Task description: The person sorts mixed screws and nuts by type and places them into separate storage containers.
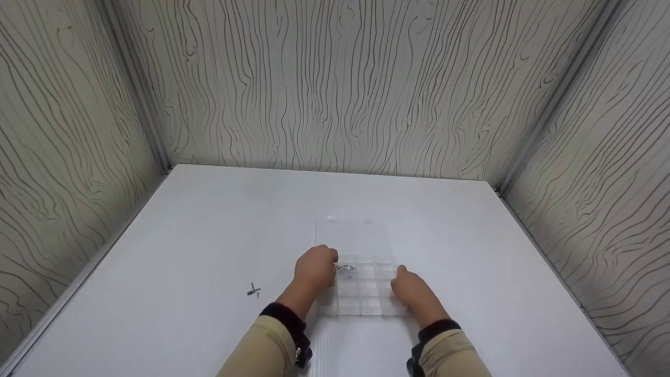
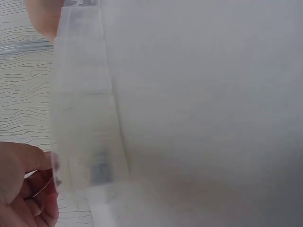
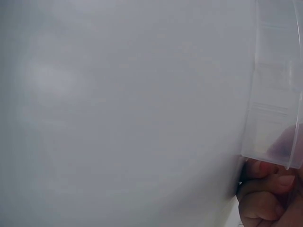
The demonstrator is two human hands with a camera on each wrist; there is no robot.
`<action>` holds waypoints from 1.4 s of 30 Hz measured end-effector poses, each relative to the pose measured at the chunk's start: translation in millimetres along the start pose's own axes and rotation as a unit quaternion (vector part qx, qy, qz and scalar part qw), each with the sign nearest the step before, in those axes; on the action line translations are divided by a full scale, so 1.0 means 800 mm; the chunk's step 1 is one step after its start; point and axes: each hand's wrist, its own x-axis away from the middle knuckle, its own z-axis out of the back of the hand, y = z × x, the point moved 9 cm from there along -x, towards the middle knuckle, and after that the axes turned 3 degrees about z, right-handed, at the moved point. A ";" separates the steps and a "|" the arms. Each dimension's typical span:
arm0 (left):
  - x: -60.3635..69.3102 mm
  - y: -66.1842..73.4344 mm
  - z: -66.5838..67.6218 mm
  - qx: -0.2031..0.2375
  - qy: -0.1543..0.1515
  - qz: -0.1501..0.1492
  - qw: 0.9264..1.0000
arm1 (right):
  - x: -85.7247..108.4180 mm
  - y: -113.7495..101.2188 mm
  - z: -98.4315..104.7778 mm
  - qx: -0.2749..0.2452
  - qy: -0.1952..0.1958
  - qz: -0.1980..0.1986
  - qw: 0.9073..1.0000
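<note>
A clear plastic compartment box stands on the white table, its transparent lid laid open toward the back. My left hand grips the box's left side, with thumb and curled fingers at its edge in the left wrist view. On the opposite side my right hand holds the right edge; its fingers curl beneath the box corner in the right wrist view. Small shiny metal pieces lie in a back-left compartment, too small to identify. The other visible compartments show no contents.
Several small screw-like metal pieces lie loose on the white table, left of the box. Wood-patterned panels enclose the table at the back and both sides.
</note>
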 end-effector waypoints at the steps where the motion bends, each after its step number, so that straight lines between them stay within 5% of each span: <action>1: 0.000 -0.003 0.002 0.002 -0.003 0.003 1.000 | 0.000 0.000 0.000 -0.001 0.001 0.000 1.000; 12: 0.002 -0.073 0.035 0.012 -0.043 0.061 0.997 | -0.003 0.003 -0.003 -0.016 0.001 0.000 1.000; 24: 0.029 -0.154 0.037 0.002 -0.106 0.122 0.987 | -0.001 0.001 -0.002 0.002 -0.008 -0.001 1.000; 32: 0.047 -0.174 0.031 0.008 -0.107 0.140 0.984 | 0.000 0.002 -0.002 -0.003 -0.012 -0.014 1.000; 42: 0.046 -0.186 0.013 0.003 -0.108 0.157 0.982 | 0.002 0.000 0.000 -0.004 -0.008 -0.008 1.000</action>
